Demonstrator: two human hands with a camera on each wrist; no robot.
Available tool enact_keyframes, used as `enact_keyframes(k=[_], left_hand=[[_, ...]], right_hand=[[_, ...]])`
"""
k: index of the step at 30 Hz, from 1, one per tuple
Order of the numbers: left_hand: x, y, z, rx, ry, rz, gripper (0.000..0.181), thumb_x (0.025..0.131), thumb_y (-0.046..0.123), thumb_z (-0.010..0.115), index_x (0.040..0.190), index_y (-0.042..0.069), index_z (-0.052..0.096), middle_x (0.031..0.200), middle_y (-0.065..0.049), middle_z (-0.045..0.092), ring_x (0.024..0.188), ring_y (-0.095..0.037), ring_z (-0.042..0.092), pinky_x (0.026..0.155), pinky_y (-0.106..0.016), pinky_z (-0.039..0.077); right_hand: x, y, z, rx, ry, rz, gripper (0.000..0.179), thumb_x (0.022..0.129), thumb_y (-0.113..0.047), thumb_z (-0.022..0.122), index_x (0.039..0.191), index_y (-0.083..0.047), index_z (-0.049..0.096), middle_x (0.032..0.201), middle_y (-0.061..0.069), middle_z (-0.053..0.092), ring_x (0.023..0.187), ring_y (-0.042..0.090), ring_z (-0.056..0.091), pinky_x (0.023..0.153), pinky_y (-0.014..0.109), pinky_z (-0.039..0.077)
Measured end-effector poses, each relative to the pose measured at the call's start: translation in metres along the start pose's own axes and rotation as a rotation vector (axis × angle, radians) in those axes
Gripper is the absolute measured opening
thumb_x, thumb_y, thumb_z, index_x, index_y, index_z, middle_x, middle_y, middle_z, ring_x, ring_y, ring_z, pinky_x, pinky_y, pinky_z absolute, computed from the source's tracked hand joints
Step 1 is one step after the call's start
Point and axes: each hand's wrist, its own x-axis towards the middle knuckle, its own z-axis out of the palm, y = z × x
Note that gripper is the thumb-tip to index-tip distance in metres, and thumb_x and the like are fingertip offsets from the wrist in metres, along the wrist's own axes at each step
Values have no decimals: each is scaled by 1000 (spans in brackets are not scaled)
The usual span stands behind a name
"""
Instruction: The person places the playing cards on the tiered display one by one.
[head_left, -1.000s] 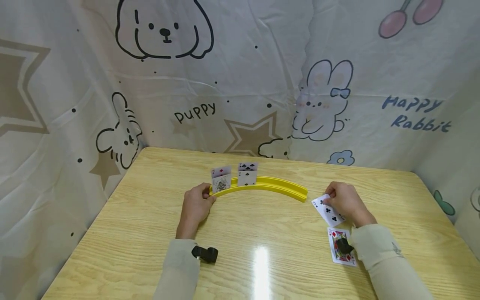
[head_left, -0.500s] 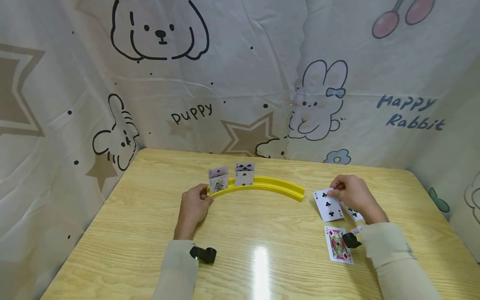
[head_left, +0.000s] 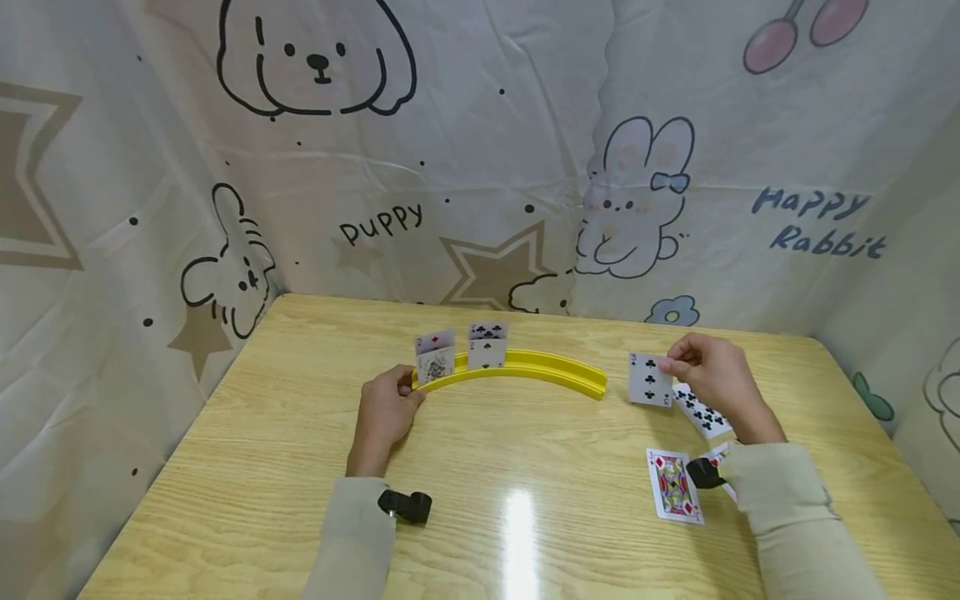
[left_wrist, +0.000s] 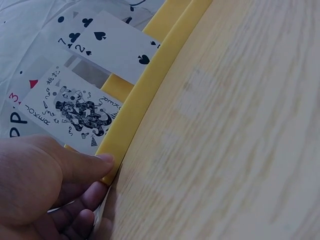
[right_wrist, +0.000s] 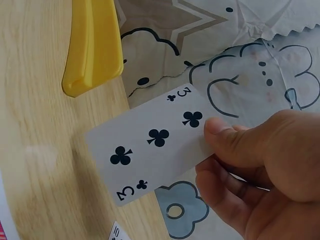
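Note:
My right hand (head_left: 712,375) pinches a three of clubs playing card (right_wrist: 155,142) by its right edge, thumb in front, and the card stands nearly upright with its face toward me. My left hand (head_left: 384,412) grips the left end of a curved yellow card holder (head_left: 555,371), thumb on its front wall in the left wrist view. Upright in the holder's slots near that hand are a joker (left_wrist: 72,110) with a three of diamonds (left_wrist: 25,92) behind it. Farther along stands a two of spades (left_wrist: 112,45), with a seven of clubs (left_wrist: 72,35) behind.
On the wooden table (head_left: 480,467), a clubs card (head_left: 701,410) lies beneath the right hand. A jack of diamonds (head_left: 675,486) lies nearer me, and another card is partly hidden by the right wrist camera (head_left: 705,473). A printed curtain (head_left: 487,150) hangs behind the table.
My right hand has lifted the three of clubs off the table and tilted it upright, moving it slightly away from me. The clubs card beneath is now uncovered. The left hand keeps its grip.

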Motion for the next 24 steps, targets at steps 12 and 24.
enact_keyframes(k=[12, 24], left_hand=[[0, -2, 0, -7, -5, -13, 35, 90, 5, 74, 124, 1, 67, 105, -13, 68, 91, -23, 61, 78, -38, 52], [0, -1, 1, -14, 0, 3, 34, 89, 4, 74, 122, 1, 68, 104, -13, 69, 89, -22, 61, 77, -38, 51]], right_hand=[[5, -17, 2, 33, 111, -31, 16, 94, -17, 73, 94, -3, 65, 94, 14, 66, 81, 27, 54, 62, 33, 45], [12, -40, 6, 93, 161, -78, 20, 95, -21, 71, 97, -2, 65, 97, 14, 67, 89, 28, 56, 69, 37, 42]])
